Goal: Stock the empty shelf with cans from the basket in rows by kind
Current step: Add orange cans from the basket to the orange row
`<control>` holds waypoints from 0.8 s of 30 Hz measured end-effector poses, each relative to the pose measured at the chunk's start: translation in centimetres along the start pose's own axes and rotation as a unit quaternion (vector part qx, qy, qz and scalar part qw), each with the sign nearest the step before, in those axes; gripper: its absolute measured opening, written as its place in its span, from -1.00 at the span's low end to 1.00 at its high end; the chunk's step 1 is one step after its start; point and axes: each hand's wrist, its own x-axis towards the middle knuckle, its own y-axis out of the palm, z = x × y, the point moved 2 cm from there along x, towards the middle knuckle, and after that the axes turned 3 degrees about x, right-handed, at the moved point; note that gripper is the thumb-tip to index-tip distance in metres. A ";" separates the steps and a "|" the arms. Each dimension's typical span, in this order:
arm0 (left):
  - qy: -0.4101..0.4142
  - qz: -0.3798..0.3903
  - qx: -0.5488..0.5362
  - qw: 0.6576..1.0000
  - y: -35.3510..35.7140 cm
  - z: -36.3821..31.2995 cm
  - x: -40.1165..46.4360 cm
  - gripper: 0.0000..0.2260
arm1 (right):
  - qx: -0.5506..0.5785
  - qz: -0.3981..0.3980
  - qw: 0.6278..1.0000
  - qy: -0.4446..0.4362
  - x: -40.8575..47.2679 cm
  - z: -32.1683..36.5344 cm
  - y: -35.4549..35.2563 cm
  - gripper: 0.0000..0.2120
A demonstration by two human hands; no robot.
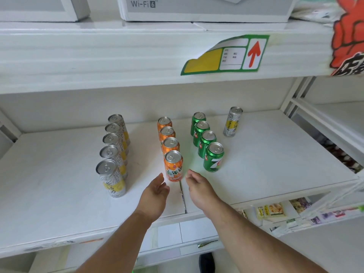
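Currently: front orange can (173, 166) near shelf (275, 164) front edge, between left hand (155, 196) and right hand (199, 190) — fingers loosely spread, holding nothing. Advice — keep it aligned with its row; stray silver can (232, 122) belongs left.

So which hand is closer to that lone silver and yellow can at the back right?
Right. The right hand sits in front of the lone can; the left hand is further left, beyond the orange cans.

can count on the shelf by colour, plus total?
Silver-and-yellow cans: 6 (5 in the left row, 1 alone at back right)
Orange cans: 4
Green cans: 4
Total: 14
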 end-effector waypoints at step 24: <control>-0.239 -0.218 0.105 0.940 -8.2 16.2 -27.9 -0.42 | -0.248 0.374 0.891 -0.069 -15.7 -10.0 12.8 -0.44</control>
